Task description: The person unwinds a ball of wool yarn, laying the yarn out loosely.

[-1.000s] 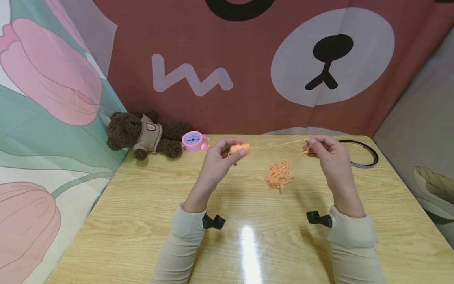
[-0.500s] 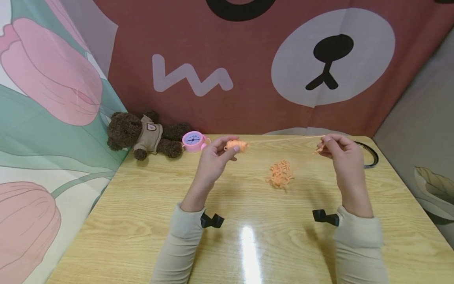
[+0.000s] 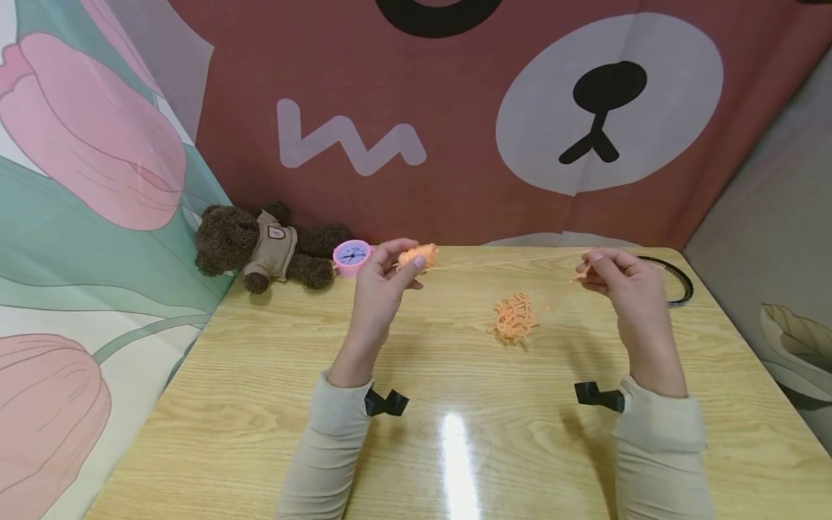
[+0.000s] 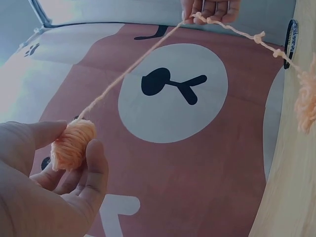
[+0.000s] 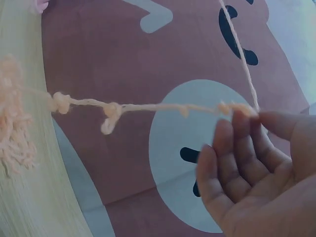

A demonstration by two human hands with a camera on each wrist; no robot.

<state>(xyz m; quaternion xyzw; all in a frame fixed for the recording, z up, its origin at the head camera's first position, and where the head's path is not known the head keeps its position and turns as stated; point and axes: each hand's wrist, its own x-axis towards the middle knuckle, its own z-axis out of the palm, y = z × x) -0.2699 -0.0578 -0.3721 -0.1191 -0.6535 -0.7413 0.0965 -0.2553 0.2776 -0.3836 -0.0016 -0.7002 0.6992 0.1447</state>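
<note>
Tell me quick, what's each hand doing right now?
Left hand: closed, holding the wound orange yarn bundle.
Right hand: closed, pinching the knotted orange strand.

On table (image 3: 260, 404) | teddy bear (image 3: 274, 249) | pink clock (image 3: 353, 257) | yarn pile (image 3: 514, 319) | hoop (image 3: 689, 288)

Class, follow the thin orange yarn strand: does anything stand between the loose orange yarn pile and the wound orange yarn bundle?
Yes: lumpy yarn knots sit on the strand between the pile and the right hand, which pinches it short of the bundle.
</note>
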